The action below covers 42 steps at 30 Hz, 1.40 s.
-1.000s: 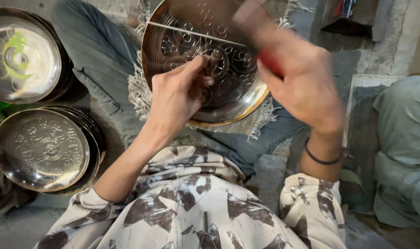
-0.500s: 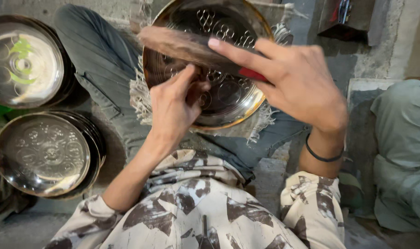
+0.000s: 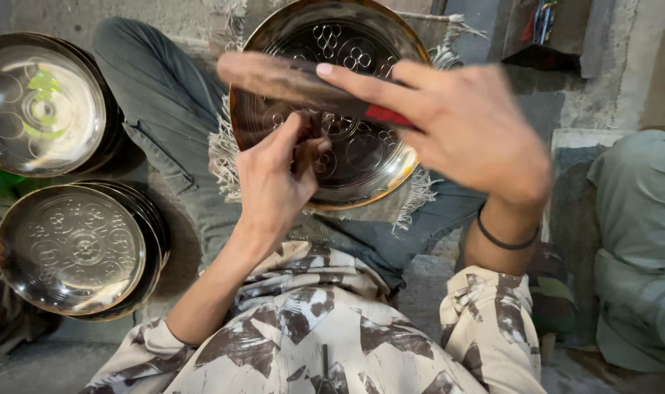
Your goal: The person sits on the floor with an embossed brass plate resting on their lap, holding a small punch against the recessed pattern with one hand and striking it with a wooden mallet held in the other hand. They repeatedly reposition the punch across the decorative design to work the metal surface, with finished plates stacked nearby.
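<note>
A round brass plate (image 3: 362, 44) with stamped circle patterns lies on a fringed cloth (image 3: 223, 157) over my lap. My left hand (image 3: 274, 182) rests on the plate's near part, fingers pinched around a small tool that is mostly hidden. My right hand (image 3: 464, 131) is raised above the plate, gripping a dark wooden hammer (image 3: 289, 76) with a red band on the handle. The hammer is blurred and points left over the plate.
Two stacks of engraved metal plates stand at my left, one at the upper left (image 3: 40, 102) and one lower left (image 3: 73, 248). A person's grey-green clothed leg (image 3: 639, 248) is at the right. A dark box (image 3: 551, 36) sits at the upper right.
My right hand has swung the hammer up and towards me, so it looks larger. The left hand stays pinched on the plate, and the view has shifted slightly.
</note>
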{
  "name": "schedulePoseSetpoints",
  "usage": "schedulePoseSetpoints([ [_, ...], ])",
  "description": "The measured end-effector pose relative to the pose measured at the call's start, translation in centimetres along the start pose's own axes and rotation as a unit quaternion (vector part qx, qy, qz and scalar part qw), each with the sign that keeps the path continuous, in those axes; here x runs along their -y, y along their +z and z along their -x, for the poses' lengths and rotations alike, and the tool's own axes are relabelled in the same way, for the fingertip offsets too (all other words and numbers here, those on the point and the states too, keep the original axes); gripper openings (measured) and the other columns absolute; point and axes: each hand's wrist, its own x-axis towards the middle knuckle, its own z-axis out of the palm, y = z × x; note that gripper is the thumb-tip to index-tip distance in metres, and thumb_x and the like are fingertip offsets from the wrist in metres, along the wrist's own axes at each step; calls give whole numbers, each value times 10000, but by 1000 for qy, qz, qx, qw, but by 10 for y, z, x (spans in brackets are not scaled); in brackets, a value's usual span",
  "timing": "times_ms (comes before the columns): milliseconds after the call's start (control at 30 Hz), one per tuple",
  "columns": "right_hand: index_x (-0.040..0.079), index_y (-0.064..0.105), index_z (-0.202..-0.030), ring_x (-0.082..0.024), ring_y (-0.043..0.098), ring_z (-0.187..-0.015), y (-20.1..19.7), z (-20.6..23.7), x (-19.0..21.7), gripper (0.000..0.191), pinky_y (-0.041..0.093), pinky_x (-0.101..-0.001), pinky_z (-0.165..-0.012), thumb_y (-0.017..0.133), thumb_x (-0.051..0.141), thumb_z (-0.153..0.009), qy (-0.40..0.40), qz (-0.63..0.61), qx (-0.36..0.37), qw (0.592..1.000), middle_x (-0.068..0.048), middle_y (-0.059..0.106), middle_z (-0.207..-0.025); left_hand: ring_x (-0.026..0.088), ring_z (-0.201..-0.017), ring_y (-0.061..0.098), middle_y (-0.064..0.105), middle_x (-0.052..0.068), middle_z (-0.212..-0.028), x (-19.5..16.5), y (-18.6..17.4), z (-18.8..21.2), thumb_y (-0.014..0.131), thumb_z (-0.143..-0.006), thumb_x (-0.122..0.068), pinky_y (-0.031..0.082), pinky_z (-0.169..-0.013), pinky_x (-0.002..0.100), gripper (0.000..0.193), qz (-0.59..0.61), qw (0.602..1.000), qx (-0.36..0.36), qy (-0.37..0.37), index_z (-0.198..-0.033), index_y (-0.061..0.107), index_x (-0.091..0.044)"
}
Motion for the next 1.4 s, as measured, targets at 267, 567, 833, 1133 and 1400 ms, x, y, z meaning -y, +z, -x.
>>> schedulePoseSetpoints([
  [267,381,392,-1631,-270,596,-680,-7,-8,8,732,484,-413,-631,741,200,-1014,14,2,-62,998,-78,565,-877,240,-907,795,772,128,-1008,-3,-3,1,695,-948,41,594,-696,335,227,47,999,-4,-24,-1155,620,-15],
  [567,239,341,-1593,-205,675,-793,26,27,15,776,525,-314,-733,820,151,-988,33,-178,-165,969,-63,647,-932,231,-995,787,749,161,-1113,14,-2,11,622,-1014,158,635,-844,284,190,218,975,-44,9,-1165,610,44],
  [833,67,434,-1490,-74,615,-771,131,84,50,645,503,-208,-766,868,141,-1018,257,-416,-443,751,0,639,-865,201,-988,778,721,141,-1053,58,-59,-23,666,-1087,37,644,-890,358,176,238,963,-119,39,-1191,530,-1],
  [1133,30,430,-1420,-103,655,-996,147,91,30,554,562,-238,-923,832,45,-1038,286,-432,-473,713,-49,653,-1119,225,-1060,757,732,137,-1220,44,-94,-59,677,-987,99,642,-875,321,287,83,995,50,21,-1247,577,28],
  [1400,-29,553,-1334,-93,653,-1004,144,77,59,425,545,-226,-941,833,19,-1019,365,-334,-446,746,-54,688,-1121,230,-1044,755,750,108,-1085,41,-95,-69,733,-958,34,634,-870,347,254,70,994,86,18,-1193,640,15],
])
